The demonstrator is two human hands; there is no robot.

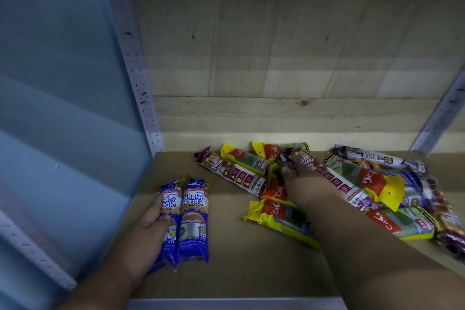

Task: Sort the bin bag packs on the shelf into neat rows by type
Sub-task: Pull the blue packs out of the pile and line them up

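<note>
On the brown board shelf, two blue plastic packs labelled "Singlet Handle" lie side by side near the left front, long sides touching, tops pointing to the back. The left hand wraps the left blue pack, thumb across its front and fingers hidden behind its far side; the right blue pack lies just beside it, untouched by the hand. To the right sits a jumbled heap of packs, yellow-and-red ones mixed with maroon-and-white draw string packs, crossing one another at all angles. The right hand reaches into the middle of this heap, its fingertips on one maroon-and-white draw string pack lying tilted on top; whether the fingers are closed round it cannot be told, as the back of the hand hides them
</note>
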